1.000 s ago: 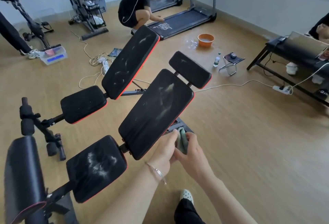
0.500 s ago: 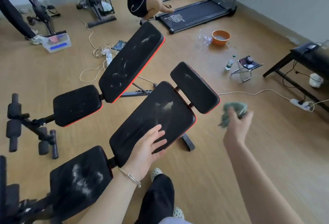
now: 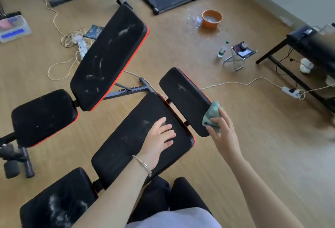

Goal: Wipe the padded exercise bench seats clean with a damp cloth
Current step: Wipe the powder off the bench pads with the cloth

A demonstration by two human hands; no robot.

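- The near seat pad (image 3: 59,200) lies at my lower left, streaked with white dust. It looks unwiped.
- My left hand (image 3: 159,137) rests flat on the long back pad (image 3: 126,140). Its fingers (image 3: 167,127) are straight and spread, grasping nothing. I judge it is steadying the frame.
- The small head pad (image 3: 183,97) sits just past the back pad's far end, its long axis running from far-left to near-right.
- The bunched green cloth (image 3: 211,114) touches the head pad's right edge near its nearer corner.
- My right hand (image 3: 222,130) grips the cloth, with the fingers curled round it.
- The head pad lies left of the cloth, and my right hand is the nearer one. I judge the wipe should sweep leftward, then along the pad's length.
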